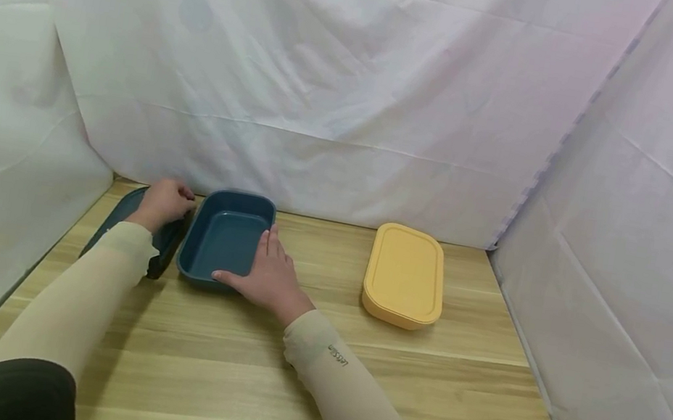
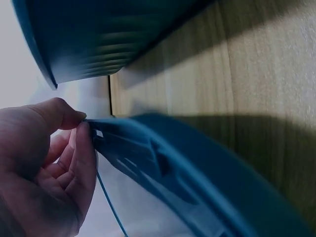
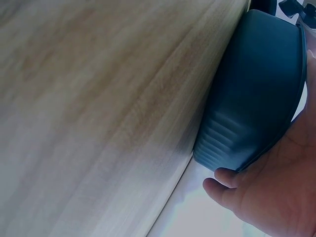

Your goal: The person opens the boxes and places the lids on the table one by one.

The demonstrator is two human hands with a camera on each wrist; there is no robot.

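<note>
My left hand (image 1: 164,205) pinches the edge of a dark blue lid (image 1: 119,212) between thumb and fingers. The lid is tilted up at the left of the table, partly hidden by the hand and sleeve. In the left wrist view its thick rim (image 2: 197,168) slants away from the fingertips. Just to its right stands an uncovered dark blue food container (image 1: 229,241) with nothing inside. My right hand (image 1: 273,277) rests at the container's near right corner, thumb over the front rim and fingers along the right side. Ribbed outer walls (image 3: 247,98) show in the right wrist view.
A yellow lidded container (image 1: 405,274) sits on the right part of the wooden table (image 1: 205,373). White cloth (image 1: 342,93) hangs along the back, and more covers both sides. The lid and blue container are near the back edge.
</note>
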